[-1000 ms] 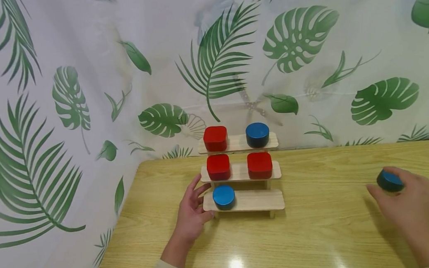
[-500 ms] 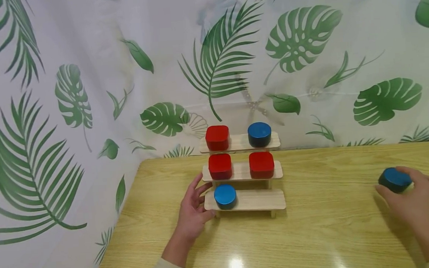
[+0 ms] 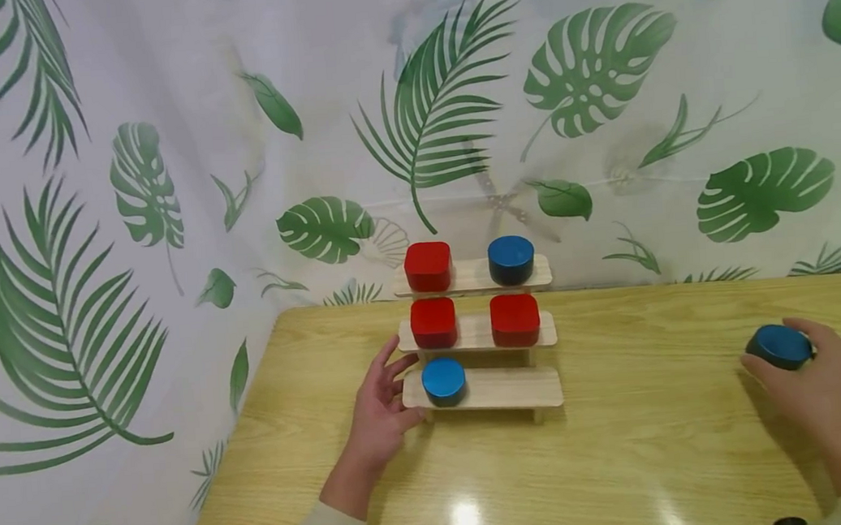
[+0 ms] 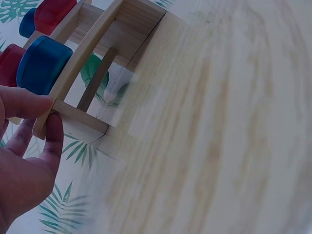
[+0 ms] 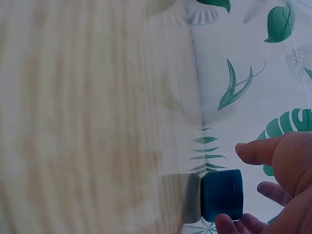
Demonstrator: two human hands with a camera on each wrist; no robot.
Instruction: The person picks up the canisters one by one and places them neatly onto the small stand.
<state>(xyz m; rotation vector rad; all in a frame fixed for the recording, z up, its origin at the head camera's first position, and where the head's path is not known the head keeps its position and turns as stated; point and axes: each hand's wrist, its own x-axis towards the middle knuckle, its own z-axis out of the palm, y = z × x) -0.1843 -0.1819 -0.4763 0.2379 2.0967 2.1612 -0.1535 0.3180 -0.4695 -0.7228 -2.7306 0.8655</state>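
My left hand [image 3: 379,420] pinches the left end of the lowest step of a wooden three-tier stand [image 3: 513,388], thumb above and a finger beneath in the left wrist view. Blue round tins sit at the lowest step's left [image 3: 443,381] and the top step's right. Red squarish tins fill the remaining occupied spots: top left, middle left [image 3: 434,323] and middle right. Far right, another blue round tin [image 3: 779,346] stands on the table, with my right hand [image 3: 835,388] around it. The right wrist view shows the thumb apart from this tin [image 5: 222,195], fingertips beside its near side.
The light wooden table [image 3: 645,442] carries the stand near its back edge. A white leaf-patterned cloth [image 3: 604,168] rises behind the table and along its left side. A small dark object [image 3: 789,523] shows at the bottom edge of the head view.
My right hand has moved slightly right with the blue tin, and the tin now rests level on the table. The left hand keeps its hold on the stand; the view shifts slightly.
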